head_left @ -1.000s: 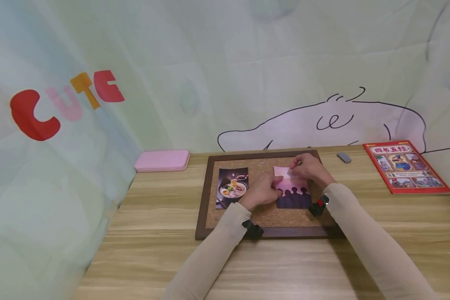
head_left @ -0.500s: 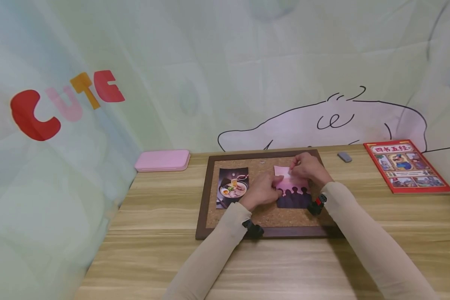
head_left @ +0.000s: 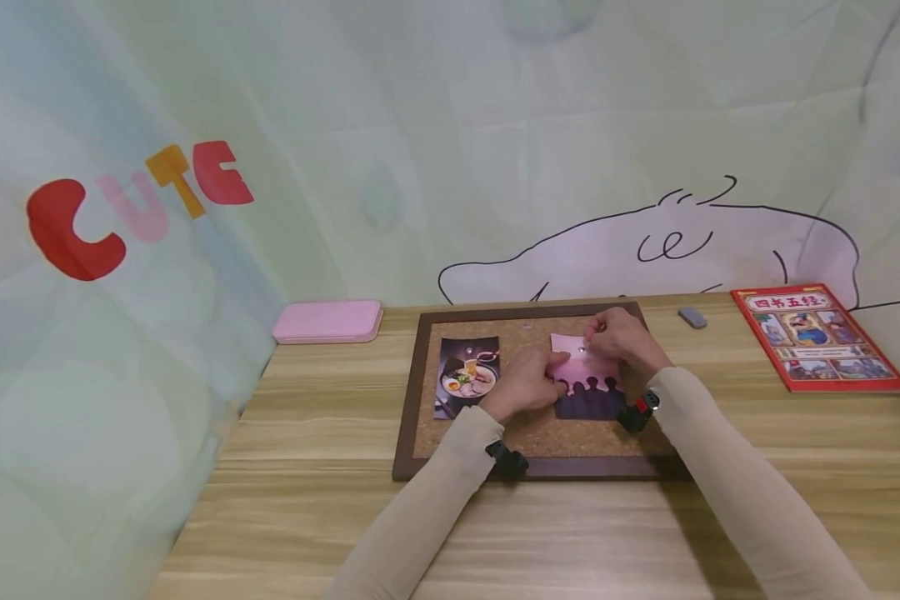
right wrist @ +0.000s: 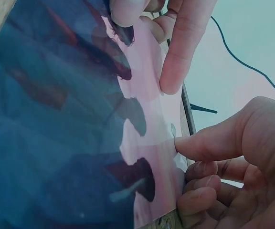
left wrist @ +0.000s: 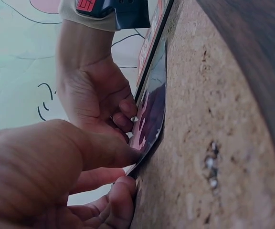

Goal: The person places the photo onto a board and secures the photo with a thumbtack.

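A photo (head_left: pixel 588 400) of dark silhouettes against a pink sky lies on a framed corkboard (head_left: pixel 528 433). My left hand (head_left: pixel 523 383) presses its left side with thumb and index finger; in the left wrist view the thumb (left wrist: pixel 128 155) lies on the photo near its bent edge. My right hand (head_left: pixel 621 340) is at the upper part, other fingers curled by the photo's edge. Its thumb tip touches a small clear pushpin (right wrist: pixel 173 130) in the pink area. Left of my left hand, a ramen photo (head_left: pixel 465 379) is on the same board, with a shiny pin near its top.
A pink case (head_left: pixel 327 322) stands at the table's back left. To the right lie a small grey eraser-like block (head_left: pixel 692 317) and a red illustrated book (head_left: pixel 821 337). Another small clear pin (head_left: pixel 527 327) shows on the cork between the photos. A printed curtain hangs behind.
Both hands stay nearly in place. The clear pushpin now shows distinctly at the right fingertips, where only a pale patch showed before. The view has shifted very slightly.
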The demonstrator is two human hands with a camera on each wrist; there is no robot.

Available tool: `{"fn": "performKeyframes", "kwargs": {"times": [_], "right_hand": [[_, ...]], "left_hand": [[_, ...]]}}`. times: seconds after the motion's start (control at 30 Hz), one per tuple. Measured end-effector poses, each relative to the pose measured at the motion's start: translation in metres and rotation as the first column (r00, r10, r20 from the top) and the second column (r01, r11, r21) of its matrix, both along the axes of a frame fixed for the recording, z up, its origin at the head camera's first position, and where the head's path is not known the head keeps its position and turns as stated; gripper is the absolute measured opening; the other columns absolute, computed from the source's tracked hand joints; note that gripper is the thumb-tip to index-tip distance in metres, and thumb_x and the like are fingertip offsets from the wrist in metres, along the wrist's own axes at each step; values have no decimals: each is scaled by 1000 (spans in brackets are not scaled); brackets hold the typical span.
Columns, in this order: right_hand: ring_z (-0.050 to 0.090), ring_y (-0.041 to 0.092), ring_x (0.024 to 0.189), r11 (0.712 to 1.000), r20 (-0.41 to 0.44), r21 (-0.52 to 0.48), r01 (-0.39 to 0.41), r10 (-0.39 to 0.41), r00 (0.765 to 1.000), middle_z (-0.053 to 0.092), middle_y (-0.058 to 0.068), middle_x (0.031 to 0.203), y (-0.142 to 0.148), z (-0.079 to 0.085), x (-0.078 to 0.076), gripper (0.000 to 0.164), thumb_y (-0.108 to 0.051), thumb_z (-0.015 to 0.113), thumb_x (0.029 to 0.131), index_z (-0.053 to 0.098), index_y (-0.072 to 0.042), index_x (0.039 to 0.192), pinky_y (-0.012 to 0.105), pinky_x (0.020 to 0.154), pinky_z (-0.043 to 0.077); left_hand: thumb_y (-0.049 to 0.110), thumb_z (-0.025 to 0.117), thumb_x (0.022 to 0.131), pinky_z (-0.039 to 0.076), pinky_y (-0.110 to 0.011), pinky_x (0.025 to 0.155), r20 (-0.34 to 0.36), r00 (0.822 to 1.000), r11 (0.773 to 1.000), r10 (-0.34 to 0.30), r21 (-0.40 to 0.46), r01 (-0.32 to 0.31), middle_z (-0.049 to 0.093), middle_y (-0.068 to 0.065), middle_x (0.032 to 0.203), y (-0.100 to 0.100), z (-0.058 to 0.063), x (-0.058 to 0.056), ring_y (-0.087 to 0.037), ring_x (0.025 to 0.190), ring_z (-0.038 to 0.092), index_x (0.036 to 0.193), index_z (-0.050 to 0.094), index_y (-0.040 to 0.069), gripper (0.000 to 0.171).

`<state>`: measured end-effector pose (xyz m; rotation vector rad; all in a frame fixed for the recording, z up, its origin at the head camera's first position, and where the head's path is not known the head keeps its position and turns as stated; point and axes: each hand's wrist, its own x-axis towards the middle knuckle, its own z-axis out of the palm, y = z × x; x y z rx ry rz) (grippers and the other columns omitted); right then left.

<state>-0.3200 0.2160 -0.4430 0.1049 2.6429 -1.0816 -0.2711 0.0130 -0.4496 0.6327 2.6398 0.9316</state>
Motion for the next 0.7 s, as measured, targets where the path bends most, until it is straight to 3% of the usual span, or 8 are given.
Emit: {"fn": "performKeyframes", "kwargs": {"times": [0.4, 0.7], "right_hand": [[52, 21, 83, 1000, -13, -19, 10, -10, 1000, 61, 13, 105, 2, -2, 1, 14, -9, 62, 93, 68, -5, 104, 29, 67, 40], [55, 22, 88, 996, -79, -85, -11, 5, 997, 61, 15, 110, 9, -6, 13, 23, -14, 59, 100, 64, -1, 117, 29, 69, 45]], "left_hand": [[13, 73, 100, 42, -25, 72, 29, 999, 1000, 20, 17, -21, 66, -6, 99, -2, 0, 0, -18, 87, 57, 154, 61, 14, 55], [14, 73, 100, 42, -23, 70, 19, 1000, 1000, 6, 7, -6, 64, -4, 98, -3, 0, -2, -17, 87, 56, 150, 64, 13, 50]]}}
